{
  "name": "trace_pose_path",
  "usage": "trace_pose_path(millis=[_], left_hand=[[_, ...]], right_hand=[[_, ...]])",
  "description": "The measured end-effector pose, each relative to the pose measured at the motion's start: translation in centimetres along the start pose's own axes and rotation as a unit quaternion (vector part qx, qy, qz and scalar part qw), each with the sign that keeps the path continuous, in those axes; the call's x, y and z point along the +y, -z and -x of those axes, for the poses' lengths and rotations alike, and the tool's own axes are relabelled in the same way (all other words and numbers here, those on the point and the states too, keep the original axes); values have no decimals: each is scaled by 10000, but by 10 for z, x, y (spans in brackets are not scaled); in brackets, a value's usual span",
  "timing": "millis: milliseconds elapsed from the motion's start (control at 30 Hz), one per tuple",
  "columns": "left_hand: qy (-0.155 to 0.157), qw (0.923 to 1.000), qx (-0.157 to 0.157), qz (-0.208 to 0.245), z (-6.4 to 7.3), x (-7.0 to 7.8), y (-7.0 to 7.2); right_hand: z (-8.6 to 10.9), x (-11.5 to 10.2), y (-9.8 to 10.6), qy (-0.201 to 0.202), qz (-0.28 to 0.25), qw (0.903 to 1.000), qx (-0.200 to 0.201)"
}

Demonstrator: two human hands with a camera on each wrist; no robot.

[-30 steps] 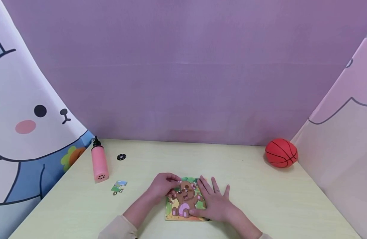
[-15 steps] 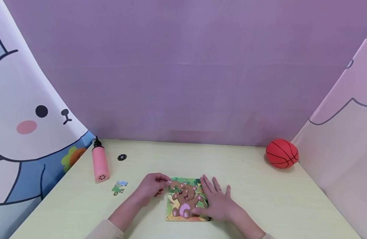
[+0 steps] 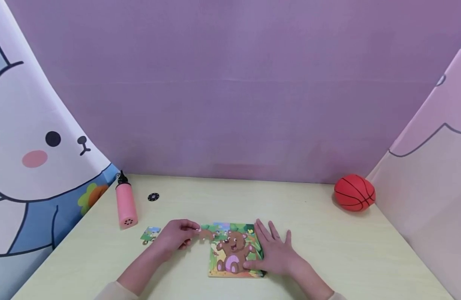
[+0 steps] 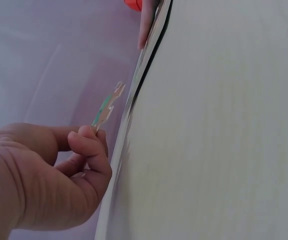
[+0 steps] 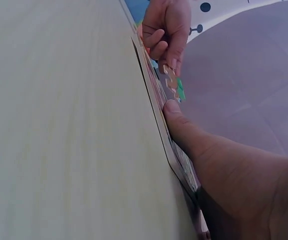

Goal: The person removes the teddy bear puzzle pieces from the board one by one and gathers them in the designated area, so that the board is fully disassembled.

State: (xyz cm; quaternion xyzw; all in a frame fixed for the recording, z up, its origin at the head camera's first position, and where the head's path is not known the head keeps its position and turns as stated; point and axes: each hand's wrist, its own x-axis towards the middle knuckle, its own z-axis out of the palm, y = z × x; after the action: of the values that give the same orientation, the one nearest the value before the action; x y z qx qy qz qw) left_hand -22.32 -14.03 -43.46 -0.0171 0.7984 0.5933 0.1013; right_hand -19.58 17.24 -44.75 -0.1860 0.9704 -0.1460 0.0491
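Note:
My left hand [image 3: 175,236] pinches a puzzle piece [image 3: 207,233] between thumb and fingertips. The piece is brown and green with a knobbed edge, and in the head view it overlaps the upper left corner of a bear jigsaw puzzle [image 3: 234,256]. Seen from the left wrist, the piece [image 4: 105,109] is raised above the tabletop. With fingers spread, my right hand [image 3: 278,254] rests on the puzzle's right side, its thumb [image 5: 172,106] lying over the picture. Another puzzle piece [image 3: 151,233], green and blue, lies left of my left hand, partly near its wrist.
A pink pump-like cylinder [image 3: 126,205] with a black nozzle lies at the back left, beside a round black disc [image 3: 153,197]. At the back right sits a red basketball [image 3: 354,192]. A purple cloth [image 3: 230,91] hangs behind the pale table [image 3: 327,233].
My left hand has drawn leftward from the puzzle with the pinched piece, uncovering the puzzle's left side. My right hand has stayed nearly still on the right side.

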Motion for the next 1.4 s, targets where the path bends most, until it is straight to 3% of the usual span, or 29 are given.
trace_pose_path(millis=[267,667,1400], left_hand=[[44,10000,50,71,4,-9,19],[149,9994,255,-167,6,-26,45],[280,9975,436,-475,10,-32,77]], right_hand=[[1,-2,1,-33,20,10000,-23],[-2,1,-2,-25,-86,10000,-18],[-3,3,-4,-11,-32,10000,-54]])
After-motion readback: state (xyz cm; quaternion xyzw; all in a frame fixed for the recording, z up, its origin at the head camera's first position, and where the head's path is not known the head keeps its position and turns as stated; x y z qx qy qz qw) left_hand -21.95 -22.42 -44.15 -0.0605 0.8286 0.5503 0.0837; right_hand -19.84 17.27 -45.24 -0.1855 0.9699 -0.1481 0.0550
